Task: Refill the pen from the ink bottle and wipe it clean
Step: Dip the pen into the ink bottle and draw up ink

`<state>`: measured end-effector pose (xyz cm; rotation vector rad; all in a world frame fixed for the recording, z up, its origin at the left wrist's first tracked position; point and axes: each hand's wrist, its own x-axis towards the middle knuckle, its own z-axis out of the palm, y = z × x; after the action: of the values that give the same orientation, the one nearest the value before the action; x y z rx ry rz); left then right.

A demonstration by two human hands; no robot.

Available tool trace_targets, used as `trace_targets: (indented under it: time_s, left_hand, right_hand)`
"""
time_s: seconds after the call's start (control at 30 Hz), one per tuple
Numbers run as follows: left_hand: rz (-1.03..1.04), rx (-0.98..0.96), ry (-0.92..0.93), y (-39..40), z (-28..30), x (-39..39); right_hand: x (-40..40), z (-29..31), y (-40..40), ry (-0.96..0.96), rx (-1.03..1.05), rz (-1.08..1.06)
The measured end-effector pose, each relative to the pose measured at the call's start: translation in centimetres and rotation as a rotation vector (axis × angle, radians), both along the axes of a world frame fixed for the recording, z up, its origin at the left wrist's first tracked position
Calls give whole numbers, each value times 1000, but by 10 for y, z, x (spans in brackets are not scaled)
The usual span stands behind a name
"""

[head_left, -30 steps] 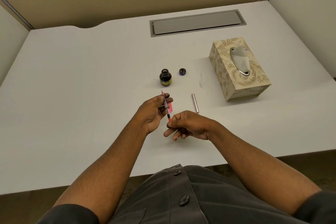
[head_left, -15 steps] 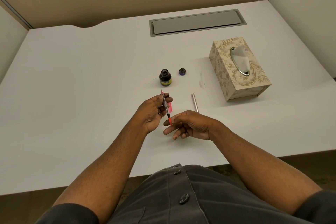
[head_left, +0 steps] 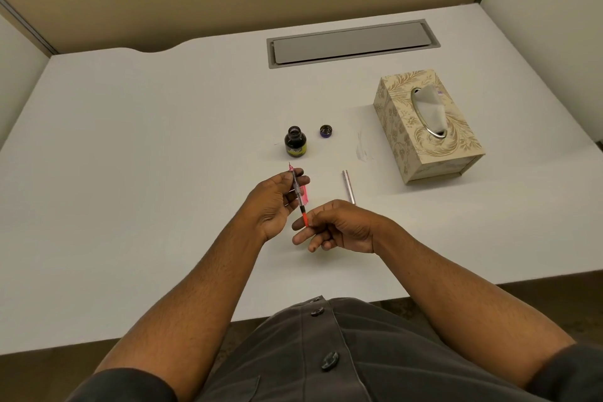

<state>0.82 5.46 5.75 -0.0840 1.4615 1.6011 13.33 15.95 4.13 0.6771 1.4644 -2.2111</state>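
A slim pen [head_left: 298, 194] with a pink nib section, a clear middle and a red rear end is held above the white desk [head_left: 130, 173], nib pointing away from me. My left hand [head_left: 274, 202] grips its front part between thumb and fingers. My right hand [head_left: 336, 227] pinches the red rear end. The open dark ink bottle [head_left: 295, 142] with a yellow label stands just beyond the nib. Its cap [head_left: 326, 131] lies to the right of the bottle. A silver pen barrel [head_left: 348, 186] lies on the desk right of my hands.
A patterned tissue box [head_left: 427, 127] with a tissue sticking out sits at the right. A grey cable hatch [head_left: 352, 42] is set into the desk at the back. A faint smudge [head_left: 362, 150] marks the desk near the box. Partition walls enclose the desk.
My right hand has shifted slightly up along the pen's red end, with its fingers spreading a little. The left hand and pen stay almost still.
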Motion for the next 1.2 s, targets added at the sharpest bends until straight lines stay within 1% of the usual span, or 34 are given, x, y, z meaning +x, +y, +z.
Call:
trace_targets:
  time_s: [0.37,0.6,0.7,0.9,1.07,1.2]
  left_hand:
    - [8,-6,-5,-2,3,3]
    - [6,-5,-6,-2,5,6]
    - [5,-5,-6,-3,4,7]
    - [-1,12,0,-4,2,6]
    - [1,14,-4,-5,3,7]
    - [-1,18,-7,-6,4,9]
  right_hand:
    - [0,0,-2,-20,13,15]
    - [1,-1,-7,-4,131,26]
    - [1,-1,-8,-7,147,32]
    - [3,1,-7,-39,59,11]
    - [6,3,-6,-31,-73,-7]
    - [7,2,-7,-26,-54,-29]
